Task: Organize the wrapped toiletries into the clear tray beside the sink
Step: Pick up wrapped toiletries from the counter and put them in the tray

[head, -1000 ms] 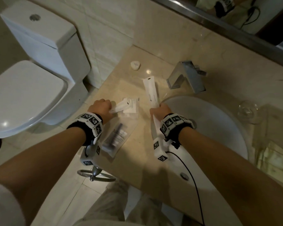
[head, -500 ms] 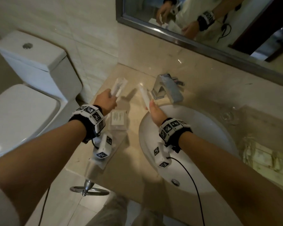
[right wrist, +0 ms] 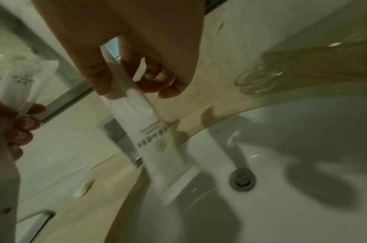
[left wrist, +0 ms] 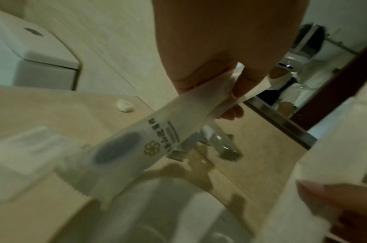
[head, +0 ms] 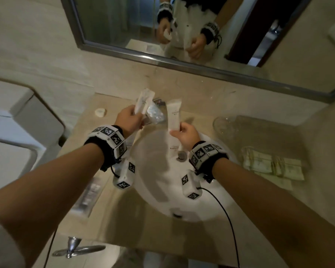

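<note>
holding both hands raised over sink [head: 153, 171] | left hand [head: 127, 120] pinches white packet [head: 143, 102] | right hand [head: 186, 135] pinches long sachet [head: 173, 115]

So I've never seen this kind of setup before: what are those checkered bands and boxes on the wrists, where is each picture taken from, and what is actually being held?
No robot here: a person works bare-handed. The checkered bands hold small cameras. One picture comes from a head camera looking down at the sink; the other two look along each hand from the wrist.

The left hand grips white wrapped packets. The right hand pinches one long white wrapped packet above the basin.

On the counter lie a clear tray holding more packets, an empty glass, a small white piece near the wall and a blurred packet by the left forearm.
</note>
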Demonstrator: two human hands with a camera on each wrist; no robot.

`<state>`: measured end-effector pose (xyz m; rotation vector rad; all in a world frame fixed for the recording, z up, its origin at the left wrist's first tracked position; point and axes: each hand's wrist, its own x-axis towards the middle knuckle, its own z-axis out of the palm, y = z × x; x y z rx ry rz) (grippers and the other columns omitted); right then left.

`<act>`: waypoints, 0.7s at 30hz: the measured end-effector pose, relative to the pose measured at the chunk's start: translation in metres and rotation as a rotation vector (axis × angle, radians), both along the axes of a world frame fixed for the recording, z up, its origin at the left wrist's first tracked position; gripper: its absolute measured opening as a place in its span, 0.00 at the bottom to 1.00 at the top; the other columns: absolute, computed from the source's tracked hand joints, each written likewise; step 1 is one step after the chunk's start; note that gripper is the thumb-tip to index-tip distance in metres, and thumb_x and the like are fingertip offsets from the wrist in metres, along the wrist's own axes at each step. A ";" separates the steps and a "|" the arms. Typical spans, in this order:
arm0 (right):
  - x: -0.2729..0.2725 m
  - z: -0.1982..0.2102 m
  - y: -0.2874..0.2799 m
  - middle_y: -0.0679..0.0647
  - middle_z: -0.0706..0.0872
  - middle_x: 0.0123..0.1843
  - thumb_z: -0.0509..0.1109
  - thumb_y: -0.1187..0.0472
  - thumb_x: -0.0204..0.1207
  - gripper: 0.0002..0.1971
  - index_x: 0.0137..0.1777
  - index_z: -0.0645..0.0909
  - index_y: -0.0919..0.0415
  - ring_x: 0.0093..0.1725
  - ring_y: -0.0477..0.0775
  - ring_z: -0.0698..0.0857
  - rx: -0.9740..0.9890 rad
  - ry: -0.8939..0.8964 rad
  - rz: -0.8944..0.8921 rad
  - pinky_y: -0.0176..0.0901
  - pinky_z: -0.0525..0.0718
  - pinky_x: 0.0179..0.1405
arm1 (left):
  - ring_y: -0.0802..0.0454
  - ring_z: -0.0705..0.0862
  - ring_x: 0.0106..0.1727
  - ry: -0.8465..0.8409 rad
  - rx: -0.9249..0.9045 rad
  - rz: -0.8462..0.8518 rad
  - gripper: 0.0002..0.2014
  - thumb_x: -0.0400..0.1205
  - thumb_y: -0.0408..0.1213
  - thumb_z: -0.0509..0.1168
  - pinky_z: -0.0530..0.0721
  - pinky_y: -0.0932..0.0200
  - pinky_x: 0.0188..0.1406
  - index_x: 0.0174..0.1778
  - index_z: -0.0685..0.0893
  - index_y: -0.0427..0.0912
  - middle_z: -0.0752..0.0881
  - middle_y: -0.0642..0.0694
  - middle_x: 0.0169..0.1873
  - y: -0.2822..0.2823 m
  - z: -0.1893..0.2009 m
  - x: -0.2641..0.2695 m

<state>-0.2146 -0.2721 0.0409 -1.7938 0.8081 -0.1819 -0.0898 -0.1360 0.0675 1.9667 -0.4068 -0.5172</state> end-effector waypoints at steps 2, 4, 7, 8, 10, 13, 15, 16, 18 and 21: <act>-0.013 0.002 -0.013 0.55 0.83 0.50 0.69 0.69 0.76 0.13 0.60 0.81 0.72 0.51 0.52 0.81 0.029 -0.028 -0.052 0.42 0.78 0.51 | 0.50 0.79 0.26 0.006 -0.014 -0.042 0.11 0.77 0.28 0.55 0.80 0.63 0.26 0.50 0.80 0.37 0.82 0.42 0.29 -0.017 0.004 -0.012; -0.035 0.005 -0.033 0.53 0.84 0.43 0.68 0.67 0.77 0.11 0.56 0.82 0.72 0.42 0.51 0.82 0.004 -0.039 -0.100 0.39 0.80 0.42 | 0.51 0.78 0.27 0.035 -0.038 -0.102 0.12 0.77 0.26 0.54 0.80 0.68 0.21 0.53 0.79 0.36 0.81 0.44 0.28 -0.043 0.008 -0.030; -0.063 0.004 -0.061 0.52 0.78 0.27 0.68 0.66 0.77 0.08 0.36 0.79 0.63 0.22 0.44 0.79 -0.015 -0.011 -0.153 0.31 0.79 0.23 | 0.50 0.79 0.28 0.062 -0.029 -0.185 0.15 0.77 0.26 0.55 0.81 0.64 0.26 0.59 0.78 0.29 0.81 0.44 0.29 -0.075 0.008 -0.053; -0.073 0.003 -0.070 0.53 0.77 0.26 0.69 0.66 0.77 0.10 0.34 0.77 0.61 0.18 0.41 0.79 -0.002 -0.018 -0.181 0.32 0.81 0.22 | 0.51 0.78 0.28 0.067 -0.014 -0.223 0.16 0.78 0.26 0.56 0.81 0.66 0.25 0.61 0.77 0.29 0.81 0.45 0.29 -0.085 0.007 -0.062; -0.093 0.004 -0.086 0.54 0.78 0.25 0.70 0.64 0.77 0.11 0.33 0.76 0.60 0.13 0.38 0.77 0.021 -0.030 -0.225 0.33 0.83 0.22 | 0.52 0.77 0.28 0.083 0.008 -0.293 0.16 0.79 0.27 0.56 0.79 0.69 0.23 0.63 0.76 0.30 0.81 0.45 0.30 -0.104 0.007 -0.080; -0.121 0.007 -0.104 0.55 0.77 0.23 0.71 0.60 0.76 0.13 0.31 0.76 0.61 0.11 0.38 0.74 -0.010 -0.030 -0.241 0.32 0.79 0.19 | 0.52 0.77 0.29 0.061 0.024 -0.350 0.16 0.79 0.29 0.59 0.79 0.64 0.30 0.63 0.77 0.32 0.82 0.46 0.32 -0.128 0.007 -0.105; -0.137 0.007 -0.115 0.56 0.79 0.25 0.71 0.60 0.76 0.10 0.35 0.78 0.61 0.13 0.39 0.75 0.003 -0.048 -0.244 0.35 0.79 0.21 | 0.53 0.76 0.28 0.045 0.025 -0.377 0.14 0.78 0.29 0.60 0.78 0.67 0.27 0.60 0.79 0.33 0.83 0.47 0.32 -0.144 0.008 -0.121; -0.145 0.007 -0.120 0.56 0.80 0.27 0.71 0.61 0.75 0.09 0.35 0.79 0.61 0.14 0.41 0.76 0.031 -0.061 -0.262 0.37 0.81 0.22 | 0.53 0.76 0.27 0.044 0.024 -0.396 0.13 0.78 0.29 0.61 0.77 0.71 0.24 0.59 0.79 0.33 0.82 0.47 0.31 -0.152 0.008 -0.129; -0.156 0.006 -0.128 0.57 0.81 0.29 0.71 0.61 0.76 0.10 0.35 0.77 0.61 0.16 0.43 0.78 0.110 -0.091 -0.310 0.37 0.83 0.22 | 0.53 0.76 0.27 0.050 0.029 -0.432 0.13 0.78 0.29 0.62 0.74 0.75 0.19 0.58 0.80 0.32 0.83 0.46 0.32 -0.164 0.009 -0.140; -0.176 0.005 -0.140 0.55 0.82 0.31 0.65 0.57 0.80 0.12 0.38 0.78 0.63 0.21 0.44 0.80 0.095 -0.048 -0.331 0.32 0.82 0.22 | 0.54 0.77 0.26 0.068 0.028 -0.479 0.13 0.77 0.30 0.65 0.74 0.75 0.18 0.56 0.80 0.31 0.84 0.42 0.38 -0.182 0.008 -0.156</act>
